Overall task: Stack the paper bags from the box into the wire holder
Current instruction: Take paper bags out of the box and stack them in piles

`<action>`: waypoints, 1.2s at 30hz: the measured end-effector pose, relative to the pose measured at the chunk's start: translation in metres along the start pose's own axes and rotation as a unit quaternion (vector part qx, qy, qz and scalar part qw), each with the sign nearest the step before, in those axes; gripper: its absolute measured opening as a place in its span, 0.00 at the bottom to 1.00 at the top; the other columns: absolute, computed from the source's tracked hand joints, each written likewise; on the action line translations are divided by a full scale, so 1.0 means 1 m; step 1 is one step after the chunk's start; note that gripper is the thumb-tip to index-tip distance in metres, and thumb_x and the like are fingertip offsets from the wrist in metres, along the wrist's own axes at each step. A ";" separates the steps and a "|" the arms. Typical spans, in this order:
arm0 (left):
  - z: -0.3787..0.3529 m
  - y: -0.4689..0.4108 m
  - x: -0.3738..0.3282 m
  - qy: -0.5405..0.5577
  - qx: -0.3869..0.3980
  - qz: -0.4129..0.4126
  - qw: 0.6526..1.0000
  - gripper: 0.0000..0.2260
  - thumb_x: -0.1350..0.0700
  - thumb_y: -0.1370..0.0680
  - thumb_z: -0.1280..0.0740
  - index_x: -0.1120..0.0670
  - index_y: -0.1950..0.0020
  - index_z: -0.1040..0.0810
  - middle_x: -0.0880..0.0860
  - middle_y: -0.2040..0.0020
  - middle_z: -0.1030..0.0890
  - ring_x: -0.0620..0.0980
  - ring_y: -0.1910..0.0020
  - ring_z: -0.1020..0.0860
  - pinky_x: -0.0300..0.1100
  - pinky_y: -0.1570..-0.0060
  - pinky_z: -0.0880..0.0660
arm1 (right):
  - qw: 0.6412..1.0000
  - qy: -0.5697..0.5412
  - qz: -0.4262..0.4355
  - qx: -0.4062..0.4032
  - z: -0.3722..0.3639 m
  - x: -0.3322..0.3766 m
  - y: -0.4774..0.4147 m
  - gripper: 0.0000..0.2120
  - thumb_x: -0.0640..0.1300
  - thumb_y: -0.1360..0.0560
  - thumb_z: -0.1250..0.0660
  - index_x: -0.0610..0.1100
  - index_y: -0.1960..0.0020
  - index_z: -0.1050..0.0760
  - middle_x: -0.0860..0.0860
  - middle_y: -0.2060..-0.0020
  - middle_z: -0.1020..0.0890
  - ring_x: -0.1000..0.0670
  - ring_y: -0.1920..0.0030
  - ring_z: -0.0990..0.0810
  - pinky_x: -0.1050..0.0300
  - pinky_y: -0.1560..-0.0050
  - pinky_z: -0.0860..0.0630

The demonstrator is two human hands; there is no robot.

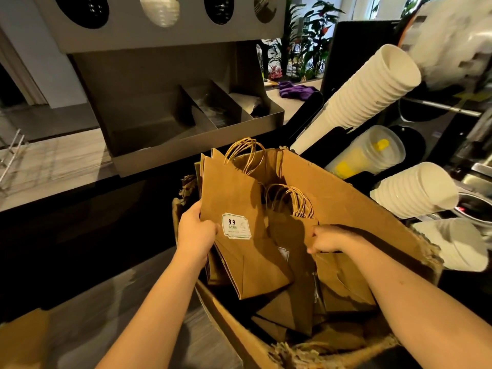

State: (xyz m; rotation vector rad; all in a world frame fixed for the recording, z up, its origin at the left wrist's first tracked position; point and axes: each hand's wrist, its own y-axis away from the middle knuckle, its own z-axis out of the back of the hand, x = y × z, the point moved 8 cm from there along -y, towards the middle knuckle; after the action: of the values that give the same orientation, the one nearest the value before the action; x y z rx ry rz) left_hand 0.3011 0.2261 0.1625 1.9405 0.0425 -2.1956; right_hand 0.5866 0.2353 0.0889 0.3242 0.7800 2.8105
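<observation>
Head view: grey counter (53, 166) beneath a steel caddy (170, 107), cup stacks (372, 86) at right. In the cardboard box (346, 203), left hand (195, 230) grips paper bags (239, 198) upright, handles up; right hand (330, 239) pinches a second bag (292, 249) at its top.

2 bare forearms extended forward, left hand (195, 230) gripping paper bags (234, 198), right hand (328, 239) pinching lower bag (291, 251)

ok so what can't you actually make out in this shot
Head view only:
- wire rack, perhaps the holder: blurred, cut by left edge
- box floor: hidden under loose bags
- label small print: too small
- left hand fingers: behind the bag bundle it holds
- right hand fingertips: behind the shadowed bag it holds
</observation>
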 end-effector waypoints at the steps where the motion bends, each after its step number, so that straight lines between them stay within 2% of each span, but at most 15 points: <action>1: 0.000 0.000 0.001 0.000 -0.002 0.001 1.000 0.24 0.74 0.27 0.41 0.49 0.40 0.25 0.51 0.52 0.18 0.51 0.52 0.20 0.44 0.59 0.23 | 1.000 0.000 0.003 0.007 -0.002 -0.001 0.000 0.28 0.50 0.24 0.33 0.43 0.28 0.37 0.45 0.32 0.29 0.45 0.35 0.29 0.54 0.40 0.30; 3: 0.000 0.000 0.000 -0.001 -0.005 0.000 1.000 0.23 0.74 0.26 0.41 0.47 0.42 0.26 0.50 0.53 0.19 0.50 0.53 0.21 0.42 0.61 0.24 | 0.999 -0.051 0.004 0.012 -0.003 0.000 0.000 0.28 0.50 0.24 0.33 0.41 0.29 0.37 0.45 0.45 0.22 0.47 0.47 0.23 0.56 0.51 0.28; 5: 0.000 0.001 0.000 -0.001 -0.005 0.000 1.000 0.23 0.73 0.26 0.41 0.47 0.43 0.26 0.49 0.53 0.19 0.49 0.53 0.21 0.41 0.62 0.25 | 0.991 -0.130 -0.022 0.017 -0.008 -0.002 -0.002 0.30 0.51 0.25 0.32 0.39 0.29 0.38 0.46 0.58 0.24 0.50 0.60 0.25 0.59 0.62 0.30; 8: 0.000 -0.001 0.002 -0.006 -0.003 0.004 1.000 0.23 0.73 0.26 0.41 0.50 0.40 0.26 0.50 0.51 0.19 0.50 0.51 0.21 0.42 0.61 0.24 | 0.966 -0.252 -0.063 -0.004 -0.011 -0.011 -0.011 0.32 0.50 0.27 0.30 0.39 0.29 0.39 0.43 0.44 0.22 0.47 0.47 0.22 0.53 0.49 0.26; 11: 0.001 -0.002 0.003 -0.010 -0.006 0.005 1.000 0.24 0.73 0.27 0.40 0.52 0.37 0.26 0.51 0.49 0.19 0.53 0.49 0.22 0.45 0.57 0.24 | 0.916 -0.393 -0.076 -0.006 -0.013 -0.015 -0.018 0.26 0.47 0.28 0.28 0.40 0.34 0.33 0.46 0.58 0.23 0.51 0.60 0.25 0.54 0.49 0.28; 13: 0.001 -0.002 0.003 -0.009 -0.008 0.003 1.000 0.24 0.73 0.26 0.40 0.51 0.36 0.27 0.51 0.49 0.20 0.52 0.49 0.22 0.44 0.59 0.24 | 0.903 -0.422 -0.076 0.001 -0.016 -0.015 -0.019 0.24 0.44 0.28 0.28 0.40 0.37 0.31 0.47 0.62 0.25 0.52 0.64 0.28 0.55 0.52 0.27; 17: 0.000 -0.001 0.001 0.001 -0.007 -0.003 1.000 0.23 0.72 0.25 0.39 0.51 0.36 0.27 0.51 0.48 0.20 0.52 0.48 0.22 0.42 0.60 0.25 | 0.911 -0.408 -0.039 0.034 -0.024 -0.001 -0.016 0.23 0.36 0.25 0.34 0.44 0.31 0.34 0.45 0.48 0.22 0.51 0.62 0.28 0.49 0.50 0.21; 19: 0.000 0.000 0.000 0.007 -0.010 -0.001 1.000 0.22 0.72 0.25 0.39 0.50 0.38 0.27 0.50 0.49 0.20 0.50 0.50 0.22 0.42 0.60 0.25 | 0.913 -0.405 -0.023 -0.035 -0.009 0.002 -0.015 0.23 0.36 0.22 0.40 0.48 0.28 0.37 0.45 0.44 0.23 0.49 0.57 0.25 0.49 0.52 0.22; 22: 0.001 -0.001 0.001 0.032 -0.008 0.003 0.999 0.20 0.73 0.26 0.39 0.48 0.46 0.25 0.51 0.51 0.19 0.51 0.51 0.21 0.47 0.56 0.22 | 0.915 -0.310 -0.021 -0.255 0.042 -0.004 -0.001 0.20 0.42 0.20 0.43 0.52 0.29 0.36 0.47 0.37 0.24 0.43 0.42 0.24 0.50 0.48 0.24; 25: 0.003 -0.002 0.004 0.042 -0.008 0.008 0.999 0.21 0.73 0.27 0.39 0.46 0.48 0.24 0.52 0.50 0.18 0.53 0.50 0.20 0.51 0.52 0.21 | 0.866 -0.297 -0.018 -0.403 0.084 -0.017 0.030 0.18 0.37 0.22 0.45 0.49 0.34 0.31 0.45 0.42 0.23 0.41 0.46 0.24 0.53 0.54 0.31; 28: 0.002 -0.002 0.005 0.005 -0.005 0.003 1.000 0.22 0.71 0.25 0.39 0.49 0.39 0.26 0.51 0.49 0.19 0.53 0.48 0.21 0.49 0.53 0.22 | 0.826 -0.238 -0.008 -0.511 0.107 -0.023 0.061 0.16 0.35 0.23 0.43 0.45 0.38 0.30 0.45 0.43 0.23 0.39 0.47 0.23 0.51 0.55 0.32; 30: 0.001 -0.004 0.006 -0.017 -0.001 -0.008 1.000 0.27 0.70 0.24 0.38 0.47 0.30 0.33 0.49 0.45 0.21 0.53 0.45 0.22 0.52 0.50 0.21 | 0.794 -0.255 0.004 -0.551 0.113 -0.026 0.068 0.14 0.36 0.21 0.44 0.44 0.38 0.29 0.42 0.44 0.21 0.38 0.47 0.23 0.52 0.56 0.33; 31: 0.001 -0.004 0.004 -0.022 0.005 -0.017 1.000 0.33 0.69 0.24 0.36 0.43 0.26 0.40 0.47 0.42 0.23 0.52 0.44 0.23 0.53 0.49 0.21 | 0.783 -0.272 0.013 -0.559 0.114 -0.028 0.068 0.14 0.37 0.21 0.45 0.43 0.38 0.28 0.42 0.45 0.20 0.38 0.47 0.23 0.53 0.57 0.34; 33: 0.001 -0.004 -0.001 -0.031 0.014 -0.044 0.998 0.42 0.65 0.25 0.32 0.35 0.25 0.54 0.44 0.36 0.28 0.50 0.42 0.25 0.56 0.46 0.23 | 0.767 -0.312 0.027 -0.560 0.116 -0.030 0.065 0.14 0.39 0.19 0.46 0.44 0.38 0.28 0.42 0.46 0.20 0.39 0.46 0.23 0.55 0.56 0.35; 36: -0.001 0.000 -0.015 -0.112 0.001 -0.103 0.988 0.40 0.54 0.23 0.32 0.35 0.25 0.58 0.45 0.30 0.32 0.48 0.40 0.26 0.54 0.42 0.24 | 0.741 -0.370 0.036 -0.559 0.116 -0.035 0.066 0.15 0.40 0.19 0.46 0.43 0.35 0.28 0.44 0.42 0.21 0.42 0.41 0.24 0.54 0.49 0.31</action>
State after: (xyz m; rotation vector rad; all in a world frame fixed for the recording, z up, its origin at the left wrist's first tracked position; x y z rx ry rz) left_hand 0.3041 0.2280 0.1774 1.7474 0.2152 -2.5344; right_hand 0.6415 0.2272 0.2149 1.0760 -1.0581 2.2820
